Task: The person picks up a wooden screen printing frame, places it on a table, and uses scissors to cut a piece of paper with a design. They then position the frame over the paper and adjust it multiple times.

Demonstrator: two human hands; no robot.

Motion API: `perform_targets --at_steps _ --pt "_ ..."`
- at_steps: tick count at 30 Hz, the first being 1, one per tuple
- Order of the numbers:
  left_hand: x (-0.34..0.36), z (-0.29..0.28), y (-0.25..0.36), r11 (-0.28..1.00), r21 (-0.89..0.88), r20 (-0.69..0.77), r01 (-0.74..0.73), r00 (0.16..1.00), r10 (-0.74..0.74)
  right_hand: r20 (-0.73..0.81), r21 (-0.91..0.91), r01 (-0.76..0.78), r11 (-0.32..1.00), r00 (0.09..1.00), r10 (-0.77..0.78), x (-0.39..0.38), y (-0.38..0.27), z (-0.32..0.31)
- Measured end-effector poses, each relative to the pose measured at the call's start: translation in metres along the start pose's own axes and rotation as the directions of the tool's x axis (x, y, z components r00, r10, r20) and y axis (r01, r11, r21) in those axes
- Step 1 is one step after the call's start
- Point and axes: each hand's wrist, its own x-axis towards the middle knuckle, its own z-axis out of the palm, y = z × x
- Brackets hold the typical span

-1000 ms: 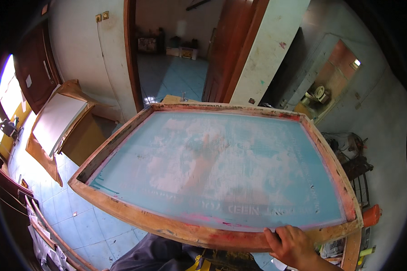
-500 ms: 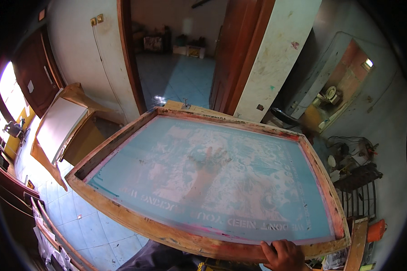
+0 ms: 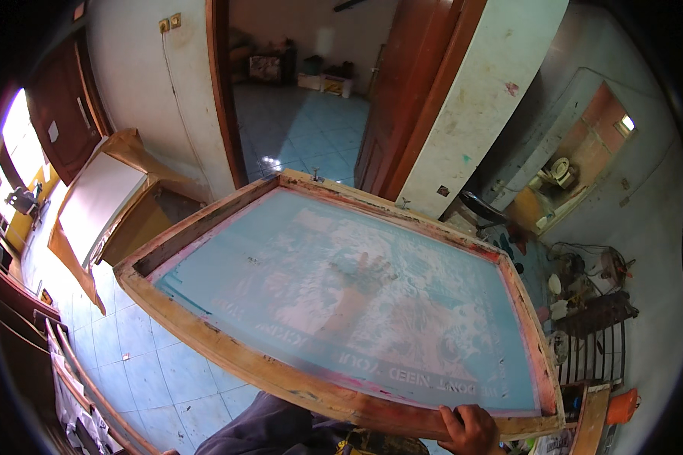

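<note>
Right hand [image 3: 469, 429]: fingers clamped on the near edge of a wooden frame [image 3: 303, 383], toward its right corner. Left hand [image 3: 362, 274]: seen hazily through the frame's pale blue mesh [image 3: 220, 277], fingers spread apart. Frame: in front of the person's body, above blue floor tiles [image 3: 140, 353]. Right: orange container [image 3: 622, 407]. Left: white sheet [image 3: 102, 193] over brown paper [image 3: 81, 274]. Beyond: brown door [image 3: 410, 98], open.

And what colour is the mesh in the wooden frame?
The mesh is light blue with a paler pattern; best in the head view.
</note>
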Motion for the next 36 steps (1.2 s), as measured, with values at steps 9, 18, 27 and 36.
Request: perform_targets --at_steps 9,18,27,36 --pt "0.007 0.003 -0.004 1.0 0.005 0.001 0.028 1.0 -0.028 0.033 0.056 -0.069 0.996 0.997 0.067 -0.011 0.024 0.031" --pt "0.006 0.014 -0.001 0.994 -0.089 0.096 0.065 0.994 -0.056 -0.029 0.149 -0.11 0.983 0.993 0.115 0.005 0.023 0.025" --pt "-0.125 0.035 0.044 0.972 -0.187 0.332 0.145 0.94 -0.077 -0.036 0.148 -0.152 0.977 0.987 0.159 -0.016 0.004 0.106" --pt "-0.121 0.019 0.035 0.878 0.434 -0.037 -0.199 0.97 0.238 -0.078 0.206 -0.129 0.97 0.986 0.148 -0.031 -0.01 0.21"
